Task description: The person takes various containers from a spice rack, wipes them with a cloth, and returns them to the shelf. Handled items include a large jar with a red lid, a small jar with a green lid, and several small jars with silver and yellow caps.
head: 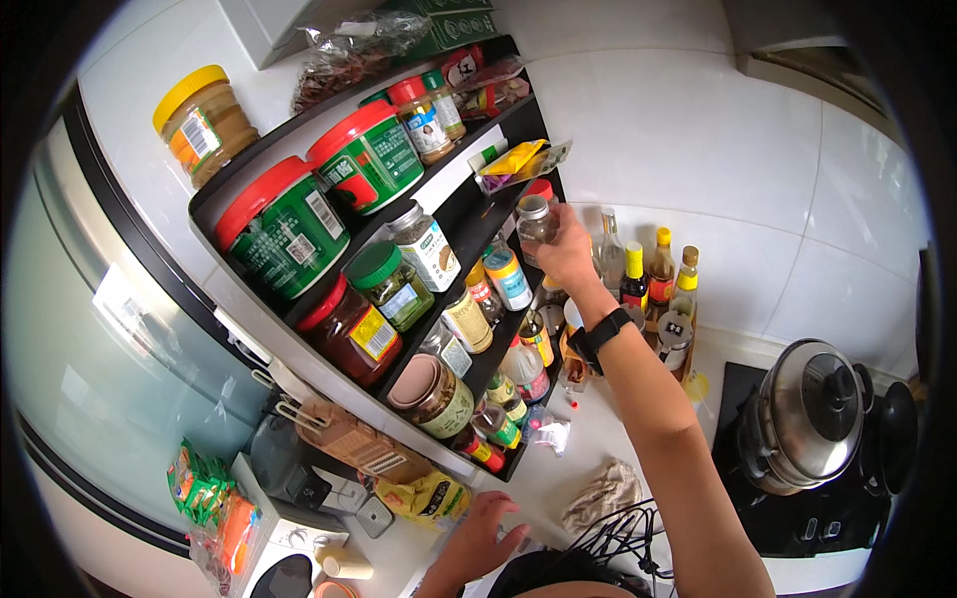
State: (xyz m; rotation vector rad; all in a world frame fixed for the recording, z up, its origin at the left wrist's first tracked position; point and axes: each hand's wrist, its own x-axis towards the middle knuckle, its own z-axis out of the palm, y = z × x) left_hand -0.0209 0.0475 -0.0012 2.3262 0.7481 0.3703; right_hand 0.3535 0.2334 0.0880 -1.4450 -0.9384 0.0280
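Observation:
My right hand [566, 253], with a black band on its wrist, is wrapped around a glass jar with a silver lid [534, 218]. It holds the jar upright at the right end of a black spice shelf [456, 224]. A red-lidded container [540, 188] is just behind the jar, partly hidden. My left hand [478, 534] is low by the counter edge, its fingers apart and nothing in it. Nearest to it is a yellow plastic packet [428, 499]. Green tubs with red lids [366, 161], a green-lidded jar [392, 288] and a red-lidded jar [350, 329] fill the left part of the shelf.
Several sauce bottles [634, 276] stand against the tiled wall, right of my forearm. A steel pot with a lid [811, 404] sits on the black hob [807, 531]. A crumpled cloth [604, 495] and black cables [617, 534] lie on the counter. A yellow-lidded jar [205, 123] tops the shelf.

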